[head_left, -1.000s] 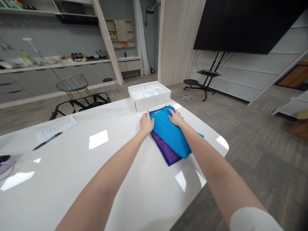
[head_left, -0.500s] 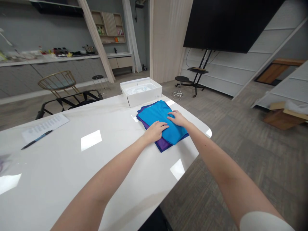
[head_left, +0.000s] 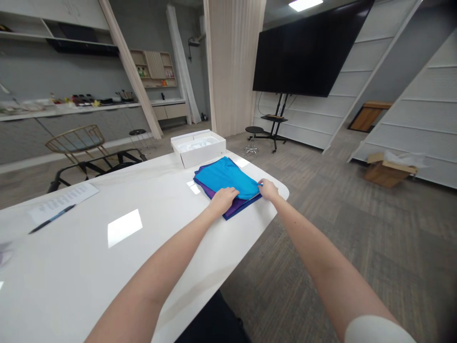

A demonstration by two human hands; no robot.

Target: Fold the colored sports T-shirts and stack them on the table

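Observation:
A bright blue folded cloth [head_left: 228, 175] lies on top of a purple cloth [head_left: 236, 206] and a dark blue cloth [head_left: 246, 205], all stacked near the table's far right corner. My left hand [head_left: 224, 200] is at the near edge of the blue cloth, its fingers curled over that edge; the thumb is hard to make out. At the right corner of the same cloth, my right hand [head_left: 269, 189] pinches the fabric between thumb and fingers. Both palms hide parts of the stack's edges.
An open white box [head_left: 203, 155] stands just behind the stack. On the table's left lie a printed sheet [head_left: 67, 197] and a pen [head_left: 53, 218]. Chairs [head_left: 76, 143] stand beyond the far edge. A screen on a wheeled stand [head_left: 303, 52] and a cardboard box [head_left: 385, 174] are farther back.
My right hand has moved from lying on top of the blue cloth to its right corner, now pinching it. My left hand has shifted to the near edge. The head view has tilted up.

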